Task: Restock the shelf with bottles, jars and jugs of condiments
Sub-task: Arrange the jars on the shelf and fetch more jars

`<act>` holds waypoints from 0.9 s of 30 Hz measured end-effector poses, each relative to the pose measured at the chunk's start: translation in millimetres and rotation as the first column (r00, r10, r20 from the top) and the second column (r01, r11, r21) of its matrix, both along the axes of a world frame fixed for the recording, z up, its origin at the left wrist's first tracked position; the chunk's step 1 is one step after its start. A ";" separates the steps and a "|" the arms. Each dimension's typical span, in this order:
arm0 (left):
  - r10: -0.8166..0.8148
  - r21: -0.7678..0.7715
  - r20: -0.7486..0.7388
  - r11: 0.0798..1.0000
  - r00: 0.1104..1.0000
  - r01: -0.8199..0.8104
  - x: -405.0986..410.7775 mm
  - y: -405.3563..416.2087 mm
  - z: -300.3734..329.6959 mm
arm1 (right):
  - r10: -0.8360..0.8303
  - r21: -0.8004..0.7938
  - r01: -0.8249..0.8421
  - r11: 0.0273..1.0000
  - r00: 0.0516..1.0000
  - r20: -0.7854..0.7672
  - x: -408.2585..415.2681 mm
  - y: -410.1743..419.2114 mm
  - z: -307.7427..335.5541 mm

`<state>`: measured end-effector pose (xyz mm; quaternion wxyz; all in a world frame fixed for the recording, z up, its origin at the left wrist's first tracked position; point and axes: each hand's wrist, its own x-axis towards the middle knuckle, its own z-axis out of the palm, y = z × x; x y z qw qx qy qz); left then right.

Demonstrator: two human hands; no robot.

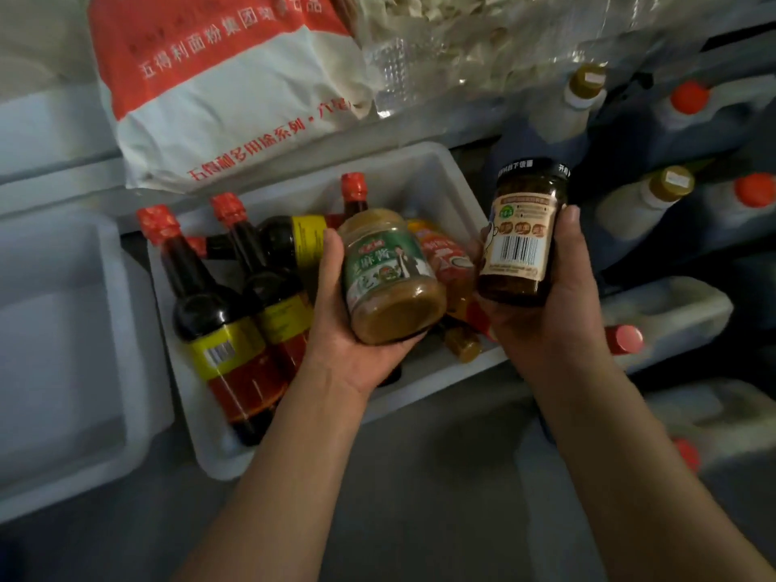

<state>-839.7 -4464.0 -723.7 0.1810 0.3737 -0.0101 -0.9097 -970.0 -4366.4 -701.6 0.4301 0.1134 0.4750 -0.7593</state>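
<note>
Two jars are in hand, one per hand, both lifted above the white box (424, 170). The left hand (348, 329) cradles the tan jar (390, 279) from below, thumb up its left side, fingers curled under the base; the jar lies tilted, base toward the camera. The right hand (558, 296) grips the dark jar (523, 233) upright, thumb on its right side, fingers round the far side, barcode label facing the camera.

Judged step: carry both jars from the box to the shelf on the right.

1. Turn the tan jar upright before placing it. Its present hold is a cradle, not a clamp, so a quick swing could roll it off the palm.
2. Place one jar at a time. The dark jar is nearer the shelf and already upright, so set it first.
3. Choose a free spot among the jugs (688, 115). White-bodied, gold-capped bottles (642, 203) stand close between them; slide in base-first to avoid knocking caps.
4. Release only when the base sits flat.

Beneath the hands, the box holds dark bottles (210, 304) with red caps, lying on their sides, and an orange-labelled bottle (449, 262) behind the tan jar; these remain to be shelved. An open white box (138, 329) lies just left. Beyond, a red-and-white sack (218, 86) leans over the box's far rim.
</note>
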 end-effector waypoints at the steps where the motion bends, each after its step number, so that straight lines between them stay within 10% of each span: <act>1: 0.011 0.004 0.007 1.000 1.000 -0.011 10.7 8.3 1.8 | 0.011 0.007 -0.011 1.000 1.000 -0.014 8.3 8.4 4.8; 16: -0.006 0.142 0.106 0.990 0.994 -0.010 151.0 61.4 233.5 | 0.214 0.094 -0.226 0.970 0.969 0.126 110.6 49.9 236.0; 27: -0.035 -0.296 -0.019 0.955 0.999 0.028 120.6 -53.6 583.6 | 0.390 -0.135 -0.420 0.897 0.898 -0.204 99.6 -20.6 595.7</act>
